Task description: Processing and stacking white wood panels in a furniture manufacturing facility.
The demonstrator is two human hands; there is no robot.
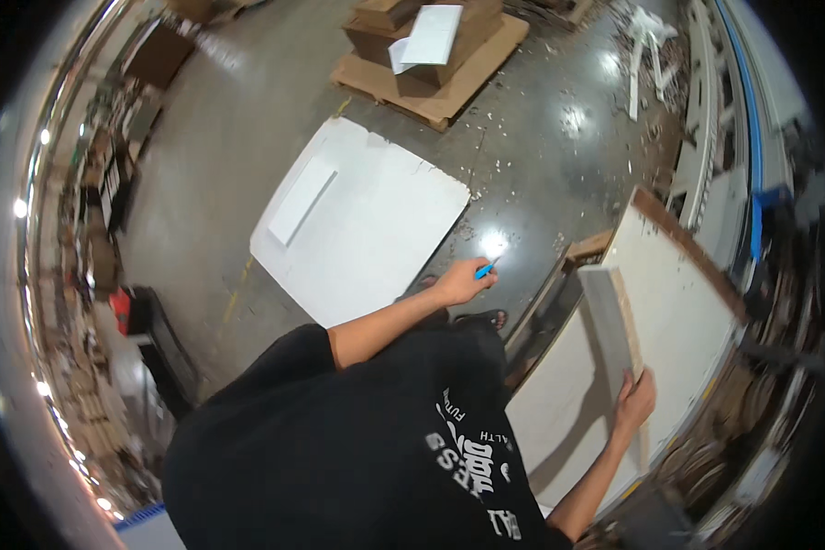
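My left hand [465, 281], out in front of my body over the floor, is closed around a small blue utility knife [486, 269] whose thin tip points away to the right. On the right, my right hand [636, 401] grips the edge of a white-faced board [607, 307] with a raw chipboard edge. This narrow board stands tilted on a large white panel [559, 426] and casts a shadow across it. My fingers wrap over the board's near part, and some are hidden.
Ahead lies a wide white sheet [385, 202] with a narrow white strip [302, 202] on it. Beyond, a wooden pallet [431, 115] bears brown boxes and white pieces. Scraps [573, 124] litter the floor at right. A black and red object [130, 312] stands at left, near shelving.
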